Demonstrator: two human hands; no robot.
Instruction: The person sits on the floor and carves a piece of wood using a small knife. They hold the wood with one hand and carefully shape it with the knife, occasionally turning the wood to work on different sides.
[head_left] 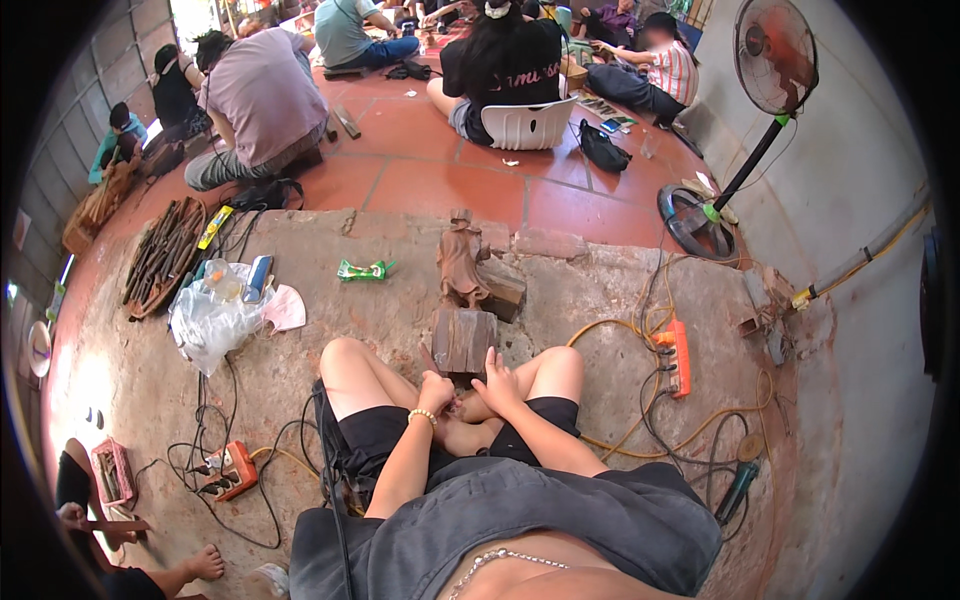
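Note:
Between my bent knees, my left hand (434, 393) is closed, its fingers curled. A slim brownish shape rises beside it toward the wooden block, too small to name. My right hand (496, 386) is close by on the right, with a finger or two stretched up at the block's near edge; whether it touches cannot be told. The squared, dark-streaked wooden block (465, 338) lies just beyond both hands. Behind it stands a carved brown wooden figure (461, 262) in a robe-like shape, with another wood chunk (503, 290) at its right.
An orange power strip (680, 358) with cables lies right, another power strip (232, 470) left. A green-and-black power tool (738, 490) sits lower right. Left are a plastic bag (212, 325) and a tray of slim tools (165, 258). A fan (775, 55) and seated people are beyond.

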